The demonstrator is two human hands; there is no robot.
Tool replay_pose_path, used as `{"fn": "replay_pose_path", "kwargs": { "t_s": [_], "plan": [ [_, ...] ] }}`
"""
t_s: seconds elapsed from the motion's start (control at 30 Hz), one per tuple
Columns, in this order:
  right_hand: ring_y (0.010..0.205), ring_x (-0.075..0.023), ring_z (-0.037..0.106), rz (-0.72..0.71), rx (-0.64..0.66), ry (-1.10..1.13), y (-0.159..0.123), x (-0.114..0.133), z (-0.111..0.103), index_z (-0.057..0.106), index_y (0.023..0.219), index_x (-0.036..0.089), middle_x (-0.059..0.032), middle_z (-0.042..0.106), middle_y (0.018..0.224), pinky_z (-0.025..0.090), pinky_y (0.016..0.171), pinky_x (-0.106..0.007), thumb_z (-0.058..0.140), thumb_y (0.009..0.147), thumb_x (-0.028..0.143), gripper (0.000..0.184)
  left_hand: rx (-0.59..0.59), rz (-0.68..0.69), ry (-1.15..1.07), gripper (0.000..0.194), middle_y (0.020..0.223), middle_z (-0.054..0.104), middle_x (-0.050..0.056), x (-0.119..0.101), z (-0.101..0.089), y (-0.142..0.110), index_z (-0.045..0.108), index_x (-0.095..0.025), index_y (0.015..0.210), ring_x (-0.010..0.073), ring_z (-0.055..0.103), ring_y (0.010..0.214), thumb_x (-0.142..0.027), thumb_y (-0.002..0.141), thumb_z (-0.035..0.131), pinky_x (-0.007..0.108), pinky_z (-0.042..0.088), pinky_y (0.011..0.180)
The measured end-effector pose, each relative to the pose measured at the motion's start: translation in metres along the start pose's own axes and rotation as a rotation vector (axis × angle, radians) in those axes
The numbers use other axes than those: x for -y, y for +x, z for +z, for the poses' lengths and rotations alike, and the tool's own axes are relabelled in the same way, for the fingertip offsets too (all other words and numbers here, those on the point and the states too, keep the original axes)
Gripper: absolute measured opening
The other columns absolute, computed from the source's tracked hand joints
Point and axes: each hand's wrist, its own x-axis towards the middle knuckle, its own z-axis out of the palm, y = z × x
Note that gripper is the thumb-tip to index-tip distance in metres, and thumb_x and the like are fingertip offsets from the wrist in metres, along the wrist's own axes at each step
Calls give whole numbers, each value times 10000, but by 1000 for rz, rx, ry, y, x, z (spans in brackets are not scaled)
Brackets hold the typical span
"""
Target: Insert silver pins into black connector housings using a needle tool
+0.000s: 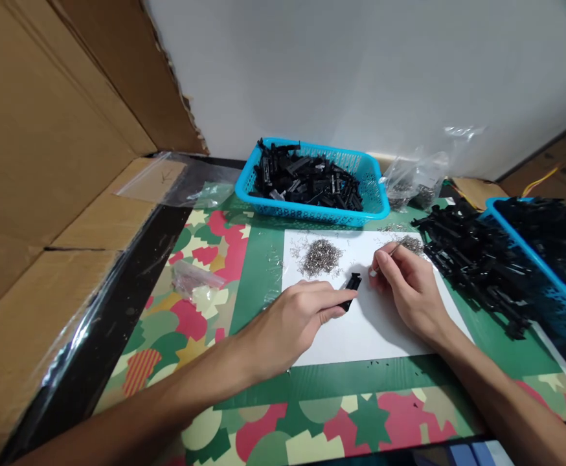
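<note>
My left hand [295,320] is clamped on a small black plastic part [352,291], slim and elongated with a notched, slightly wider top end, tilted toward one o'clock above the white sheet [361,333]. At its two o'clock, my right hand [407,285] pinches a thin tool [394,250]. The metal pieces [320,257] lie heaped at the part's eleven o'clock.

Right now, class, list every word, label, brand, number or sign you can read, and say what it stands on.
No word, brand or number can be read.
On or under flat clear bag: one dark mark, arrow or "K", unclear.
Middle blue basket: possible lettering, too small to read.
</note>
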Motion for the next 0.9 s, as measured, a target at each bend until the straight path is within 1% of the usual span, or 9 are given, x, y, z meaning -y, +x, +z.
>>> {"fn": "replay_pose_path", "kwargs": {
  "t_s": [0.07, 0.17, 0.37, 0.47, 0.53, 0.6, 0.7, 0.8, 0.9],
  "plan": [
    [586, -151, 518, 27, 0, 159, 3, 0, 1, 520, 775, 234, 2, 612, 649, 395, 571, -284, 518, 1104, 522, 438, 7, 8, -30, 360, 1067, 750, 63, -1, -2, -2, 719, -209, 1403, 194, 698, 973, -132, 1104, 534, 296, 542, 871],
    [529, -139, 476, 88, 130, 308, 6, 4, -1, 547, 810, 224, 23, 583, 590, 353, 532, -276, 522, 1094, 555, 437, -14, 58, -81, 364, 1129, 735, 70, -2, -6, -3, 719, -226, 1400, 184, 687, 1017, -123, 1098, 544, 278, 544, 902],
    [492, -105, 318, 148, 363, 315, 10, 15, -10, 704, 1025, 196, 90, 412, 547, 221, 491, -253, 672, 993, 617, 423, -7, 55, -80, 387, 1055, 736, 75, -2, -12, -2, 757, -243, 1341, 176, 699, 872, -100, 1075, 516, 270, 593, 791],
    [513, -96, 314, 112, 338, 297, 14, 15, -18, 725, 996, 186, 88, 407, 569, 220, 502, -251, 748, 946, 580, 398, 10, 5, 13, 392, 1330, 704, 102, -7, -14, -3, 715, -307, 1414, 233, 720, 1125, -177, 1098, 522, 335, 620, 962],
    [535, -94, 341, 69, 253, 261, 19, 14, -29, 745, 974, 166, 63, 478, 610, 238, 513, -252, 782, 914, 566, 407, -14, -36, 93, 432, 1570, 562, 108, -10, -15, -4, 637, -358, 1503, 259, 700, 1232, -227, 1111, 514, 393, 609, 1054],
    [544, -98, 368, 25, 103, 178, 27, 12, -46, 767, 961, 140, 32, 545, 635, 246, 514, -257, 808, 877, 574, 443, -30, -70, 142, 487, 1678, 434, 113, -12, -15, -6, 537, -389, 1580, 260, 707, 1228, -249, 1116, 498, 426, 610, 1075],
    [526, -118, 406, -29, -245, -18, 39, 8, -81, 786, 944, 125, 7, 577, 602, 258, 505, -269, 794, 841, 642, 528, -21, -87, 189, 474, 1672, 403, 125, -12, -15, -9, 516, -375, 1572, 260, 703, 1219, -252, 1116, 475, 440, 613, 1075],
    [564, -175, 519, -79, -537, -391, 48, 1, -116, 803, 905, 135, -55, 667, 653, 331, 534, -302, 765, 818, 699, 571, 2, -60, 233, 395, 1619, 430, 131, -12, -14, -10, 600, -335, 1458, 266, 688, 1224, -222, 1109, 455, 429, 619, 1041],
    [677, -265, 645, 69, -654, -710, 53, -5, -142, 845, 1009, 167, -119, 752, 763, 369, 556, -329, 691, 876, 644, 519, 30, 3, 261, 346, 1552, 474, 139, -13, -12, -11, 652, -299, 1338, 264, 703, 1150, -174, 1088, 449, 399, 631, 941]
  ]
}}
